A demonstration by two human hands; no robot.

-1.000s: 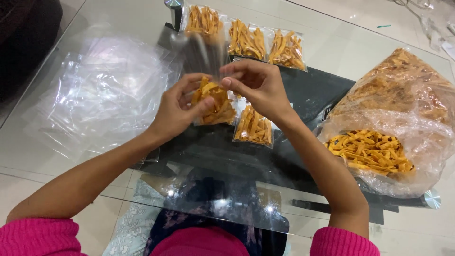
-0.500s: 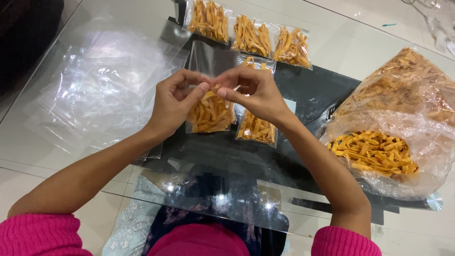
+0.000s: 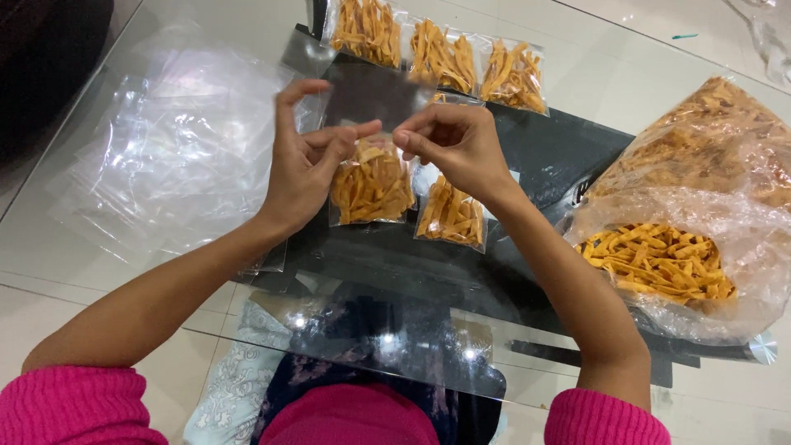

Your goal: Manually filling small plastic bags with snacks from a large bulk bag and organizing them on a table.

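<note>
A small clear pouch (image 3: 372, 177), part-filled with orange snack strips, is held above a glass table (image 3: 99, 272) between both hands. The left hand (image 3: 303, 169) is pinched on the pouch's upper left, thumb and forefinger closed on the film while its other fingers stand spread; the right hand (image 3: 457, 144) is pinched on the upper right. Above the grip the empty top of the pouch stands as a limp, glossy flap; below it the filling hangs as a loose mass. The pouch is judged light, its film soft and slippery, the strips brittle, so it is best taken by the empty film near the mouth, not squeezed at the belly. Just right of the grip a filled packet (image 3: 451, 216) lies flat; three more packets (image 3: 437, 58) lie beyond it. Empty clear bags (image 3: 177, 148) are spread to its left, and a big bulk bag of strips (image 3: 684, 206) sits well to its right.
</note>
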